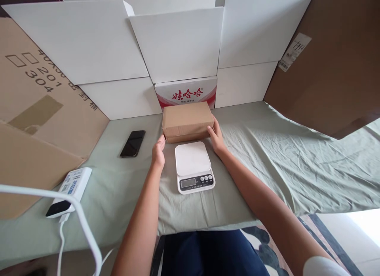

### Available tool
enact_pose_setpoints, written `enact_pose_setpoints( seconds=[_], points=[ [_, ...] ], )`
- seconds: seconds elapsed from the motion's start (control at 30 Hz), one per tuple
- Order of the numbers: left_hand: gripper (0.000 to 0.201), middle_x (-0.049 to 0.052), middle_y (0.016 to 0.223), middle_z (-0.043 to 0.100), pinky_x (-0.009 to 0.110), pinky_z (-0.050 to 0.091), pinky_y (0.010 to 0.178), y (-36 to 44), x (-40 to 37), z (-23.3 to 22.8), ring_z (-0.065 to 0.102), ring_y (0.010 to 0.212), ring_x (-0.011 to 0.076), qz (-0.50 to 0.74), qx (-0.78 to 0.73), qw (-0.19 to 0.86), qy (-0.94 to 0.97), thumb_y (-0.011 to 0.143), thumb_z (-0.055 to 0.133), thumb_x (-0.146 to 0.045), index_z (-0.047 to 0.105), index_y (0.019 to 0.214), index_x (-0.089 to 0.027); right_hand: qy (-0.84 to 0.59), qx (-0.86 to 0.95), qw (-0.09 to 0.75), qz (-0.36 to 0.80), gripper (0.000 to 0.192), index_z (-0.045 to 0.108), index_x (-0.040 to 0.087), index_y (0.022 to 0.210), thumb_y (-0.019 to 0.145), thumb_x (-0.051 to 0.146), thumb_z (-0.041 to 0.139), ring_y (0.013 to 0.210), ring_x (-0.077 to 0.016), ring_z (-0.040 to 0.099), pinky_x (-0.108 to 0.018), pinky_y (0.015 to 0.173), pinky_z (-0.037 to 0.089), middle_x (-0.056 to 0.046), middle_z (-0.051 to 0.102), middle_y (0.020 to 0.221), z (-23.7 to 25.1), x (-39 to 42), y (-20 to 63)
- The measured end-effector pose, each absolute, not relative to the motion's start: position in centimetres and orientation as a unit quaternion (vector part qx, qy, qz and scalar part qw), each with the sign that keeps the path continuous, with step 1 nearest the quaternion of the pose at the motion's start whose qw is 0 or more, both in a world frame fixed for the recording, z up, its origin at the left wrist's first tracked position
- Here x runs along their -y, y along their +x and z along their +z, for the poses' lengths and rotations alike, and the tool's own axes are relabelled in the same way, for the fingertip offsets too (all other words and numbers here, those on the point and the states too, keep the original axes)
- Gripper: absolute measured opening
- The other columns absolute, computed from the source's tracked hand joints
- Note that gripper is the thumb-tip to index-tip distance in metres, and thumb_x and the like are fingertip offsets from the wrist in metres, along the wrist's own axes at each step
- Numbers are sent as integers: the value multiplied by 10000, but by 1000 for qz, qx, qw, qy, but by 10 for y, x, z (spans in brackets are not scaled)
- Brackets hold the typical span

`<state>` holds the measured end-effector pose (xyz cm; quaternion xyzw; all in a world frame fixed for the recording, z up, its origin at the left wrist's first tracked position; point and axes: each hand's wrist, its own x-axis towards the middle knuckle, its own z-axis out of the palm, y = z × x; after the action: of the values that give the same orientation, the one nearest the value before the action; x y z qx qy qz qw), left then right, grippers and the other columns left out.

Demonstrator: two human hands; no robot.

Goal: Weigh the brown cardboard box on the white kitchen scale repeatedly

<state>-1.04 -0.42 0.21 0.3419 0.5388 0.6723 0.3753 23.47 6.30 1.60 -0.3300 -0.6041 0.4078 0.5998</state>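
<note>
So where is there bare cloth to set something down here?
Widest patch: cloth right of the right hand. Smaller one between phone and left hand. Crowded: box and scale between hands.

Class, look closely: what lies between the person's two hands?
In the head view, the brown parcel and white scale lie between the left hand and right hand.

Two bare forearms are seen; a white sleeve point(322, 266) is worn on the right arm, dark blue trousers point(213, 254) below.
</note>
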Motion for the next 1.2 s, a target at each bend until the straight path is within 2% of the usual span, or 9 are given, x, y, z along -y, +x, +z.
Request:
enact_pose_setpoints(
  seconds=[0.17, 0.27, 0.43, 0.63, 0.9, 1.07, 1.2],
  points=[
    [581, 120, 1438, 634, 446, 326, 1235, -3, 58, 13, 512, 1422, 302, 715, -477, 314, 402, 838, 552, -492, 723, 1297, -180, -273, 652, 614, 351, 789, 235, 364, 1595, 932, 638, 563, 1574, -279, 282, -494, 1298, 267, -33, 265, 1699, 23, -23, 251],
    [566, 122, 1380, 677, 471, 366, 1215, 9, 106, 5, 546, 1390, 319, 723, -470, 303, 406, 849, 563, -515, 743, 1268, -180, -289, 666, 602, 333, 803, 222, 374, 1590, 922, 617, 596, 1578, -296, 266, -527, 1299, 256, -44, 266, 1686, 11, 12, 274],
    [557, 138, 1289, 727, 507, 411, 1183, 26, 159, -16, 611, 1319, 341, 719, -471, 309, 407, 852, 571, -536, 764, 1228, -174, -304, 669, 586, 340, 766, 229, 387, 1571, 931, 588, 599, 1543, -311, 317, -573, 1258, 316, -57, 293, 1658, -6, 56, 300],
    [573, 149, 1281, 729, 540, 403, 1183, 29, 164, -18, 608, 1320, 353, 720, -490, 320, 375, 839, 572, -537, 759, 1234, -166, -325, 669, 566, 357, 730, 270, 379, 1558, 936, 564, 606, 1547, -310, 302, -577, 1283, 263, -54, 308, 1649, -5, 59, 298],
    [585, 134, 1355, 686, 530, 402, 1187, 29, 162, -15, 576, 1353, 351, 709, -499, 323, 379, 838, 559, -537, 740, 1274, -191, -318, 660, 564, 382, 727, 310, 368, 1548, 923, 564, 627, 1523, -304, 346, -539, 1266, 314, -59, 364, 1622, -2, 56, 295],
    [600, 121, 1408, 651, 503, 390, 1201, 29, 161, -14, 544, 1387, 339, 698, -511, 327, 381, 838, 543, -527, 718, 1313, -206, -327, 656, 554, 394, 705, 332, 385, 1534, 919, 572, 623, 1504, -316, 366, -560, 1231, 357, -59, 379, 1610, 0, 57, 293],
    [588, 102, 1442, 628, 485, 367, 1217, 29, 164, -11, 511, 1420, 327, 716, -488, 314, 387, 859, 531, -520, 705, 1334, -221, -327, 642, 571, 394, 713, 304, 398, 1539, 918, 613, 581, 1457, -329, 437, -577, 1189, 396, -66, 402, 1593, 2, 54, 296]
  ],
)
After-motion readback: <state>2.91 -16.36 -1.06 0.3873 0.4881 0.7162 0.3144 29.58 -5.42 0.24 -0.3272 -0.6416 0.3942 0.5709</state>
